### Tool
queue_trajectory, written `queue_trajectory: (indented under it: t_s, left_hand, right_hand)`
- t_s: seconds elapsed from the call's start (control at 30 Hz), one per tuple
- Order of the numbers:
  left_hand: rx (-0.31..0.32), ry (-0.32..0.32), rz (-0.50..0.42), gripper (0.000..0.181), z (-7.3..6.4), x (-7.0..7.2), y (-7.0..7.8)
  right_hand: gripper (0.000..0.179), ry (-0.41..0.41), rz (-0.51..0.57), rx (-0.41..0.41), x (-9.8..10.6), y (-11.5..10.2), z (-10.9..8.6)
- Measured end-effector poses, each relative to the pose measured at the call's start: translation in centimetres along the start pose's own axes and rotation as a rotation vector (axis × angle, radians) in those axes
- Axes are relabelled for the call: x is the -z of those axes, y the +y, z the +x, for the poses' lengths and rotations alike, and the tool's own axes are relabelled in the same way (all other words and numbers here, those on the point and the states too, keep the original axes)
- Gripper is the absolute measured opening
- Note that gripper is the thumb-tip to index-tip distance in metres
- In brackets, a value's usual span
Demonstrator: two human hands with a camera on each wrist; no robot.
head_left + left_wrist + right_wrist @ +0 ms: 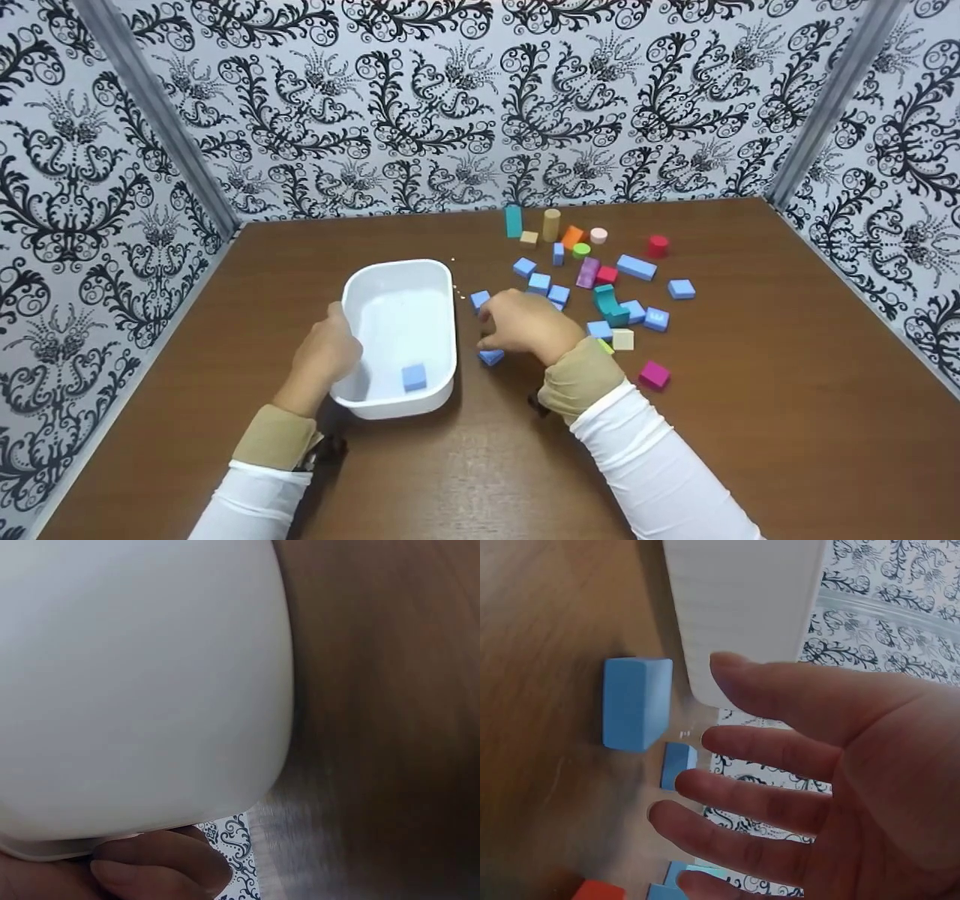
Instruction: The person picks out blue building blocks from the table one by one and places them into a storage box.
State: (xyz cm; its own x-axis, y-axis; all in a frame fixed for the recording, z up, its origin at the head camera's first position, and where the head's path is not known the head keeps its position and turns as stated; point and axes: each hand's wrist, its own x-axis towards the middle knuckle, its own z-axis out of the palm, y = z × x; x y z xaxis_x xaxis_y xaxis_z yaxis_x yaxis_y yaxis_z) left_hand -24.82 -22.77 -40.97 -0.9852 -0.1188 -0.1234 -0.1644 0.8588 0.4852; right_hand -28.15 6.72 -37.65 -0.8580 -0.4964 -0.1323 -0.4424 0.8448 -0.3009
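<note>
White tub (401, 319), blue block (414, 377) inside in head view only

even light lay over the counter (480, 465), faintly shiny toward its near edge; the left wrist view was dim, blurred.

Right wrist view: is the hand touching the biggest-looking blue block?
Apart. The right wrist view shows brown tabletop in the gap between the right hand and that blue block.
</note>
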Motion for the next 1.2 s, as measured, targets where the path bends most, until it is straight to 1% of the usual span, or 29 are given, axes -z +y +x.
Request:
queue_trajectory:
  t_s: [0.1,0.2,0.4,0.5,0.6,0.83,1.1,1.2]
  left_hand:
    - [0.003,-0.004,0.000,0.069,0.0,0.0,0.0]
    - [0.000,-0.001,0.000,0.068,0.0,0.0,0.0]
    - [-0.026,0.016,-0.005,0.068,-0.1,-0.1,0.0]
    - [-0.035,0.022,0.004,0.068,-0.2,-0.1,0.1]
    - [-0.035,0.030,0.019,0.068,-0.2,-0.1,0.1]
    - [-0.029,0.032,0.018,0.067,-0.3,-0.1,0.1]
    - [-0.022,0.030,0.023,0.067,-0.3,-0.1,0.2]
    - [-0.020,0.027,0.024,0.068,-0.2,-0.1,0.1]
  right_hand:
    - [0.045,-0.020,0.000,0.012,-0.4,-0.2,0.0]
    - [0.043,-0.036,-0.015,0.043,-0.8,-0.4,0.1]
    - [0.042,-0.030,-0.089,0.123,-1.6,-0.8,0.1]
    - [0.040,-0.026,-0.120,0.140,-2.0,-1.0,0.1]
    - [0.038,-0.034,-0.119,0.137,-2.3,-1.1,0.2]
    - [0.030,-0.031,-0.104,0.124,-2.3,-1.3,0.1]
    - [0.026,-0.060,-0.084,0.113,-1.6,-1.1,-0.3]
    - [0.027,-0.056,-0.066,0.107,-1.3,-0.8,-0.4]
